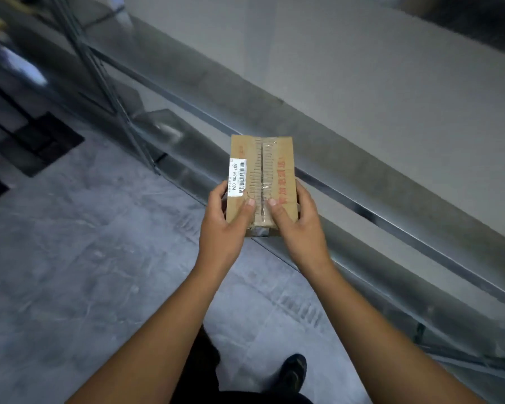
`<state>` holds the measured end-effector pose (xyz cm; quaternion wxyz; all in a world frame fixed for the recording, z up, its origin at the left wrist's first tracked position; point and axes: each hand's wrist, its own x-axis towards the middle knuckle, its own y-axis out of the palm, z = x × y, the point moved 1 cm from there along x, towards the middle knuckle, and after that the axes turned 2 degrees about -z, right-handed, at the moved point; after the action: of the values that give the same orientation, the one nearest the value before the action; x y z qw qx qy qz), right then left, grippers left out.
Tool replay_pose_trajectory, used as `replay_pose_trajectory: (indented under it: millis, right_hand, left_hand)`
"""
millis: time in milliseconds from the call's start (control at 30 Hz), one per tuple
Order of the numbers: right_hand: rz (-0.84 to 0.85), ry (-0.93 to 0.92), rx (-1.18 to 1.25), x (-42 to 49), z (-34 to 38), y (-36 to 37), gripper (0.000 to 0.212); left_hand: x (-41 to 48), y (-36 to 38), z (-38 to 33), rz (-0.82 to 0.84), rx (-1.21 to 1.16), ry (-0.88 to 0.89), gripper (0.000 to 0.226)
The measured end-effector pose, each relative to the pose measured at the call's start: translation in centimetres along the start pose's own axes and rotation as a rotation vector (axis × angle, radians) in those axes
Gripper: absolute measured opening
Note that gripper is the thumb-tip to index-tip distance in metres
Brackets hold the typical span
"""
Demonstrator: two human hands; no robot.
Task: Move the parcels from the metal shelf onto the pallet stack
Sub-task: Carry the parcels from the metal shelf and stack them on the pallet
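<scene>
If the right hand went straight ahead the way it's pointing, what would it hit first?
The right hand grips the parcel; straight on lies the metal shelf, probably met first, though depth is unclear.

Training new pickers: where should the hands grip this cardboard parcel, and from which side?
Grip the cardboard parcel by its two long sides near the close end, from your own side, as the left hand and right hand do: thumbs on the taped top, fingers round the edges. Narrow and flat, it likely stays level that way.
</scene>
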<state>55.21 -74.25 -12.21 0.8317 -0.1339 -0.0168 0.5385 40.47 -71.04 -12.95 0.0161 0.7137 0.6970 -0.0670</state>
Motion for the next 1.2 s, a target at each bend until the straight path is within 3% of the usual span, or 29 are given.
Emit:
replay_pose_trajectory:
  millis: [267, 467, 900, 1200]
  right_hand:
    - [0.223, -0.150, -0.020, 3.8, 9.4, 22.7, 0.057]
    - [0.420, -0.249, -0.012, 5.6, 14.7, 35.0, 0.054]
    - [0.610, -0.269, -0.029, 17.4, 19.0, 56.8, 0.061]
    - [0.670, -0.321, -0.016, 29.2, 25.9, 69.1, 0.051]
  left_hand:
    - [9.3, -21.1, -3.0, -0.281, -0.005, 0.086, 0.046]
    - [13.5, -32.0, -4.1, -0.487, -0.022, 0.104, 0.049]
    - [30.0, -46.2, -3.7, -0.715, 0.001, 0.051, 0.042]
    - [44.8, -53.1, -7.0, -0.796, 0.001, 0.078, 0.054]
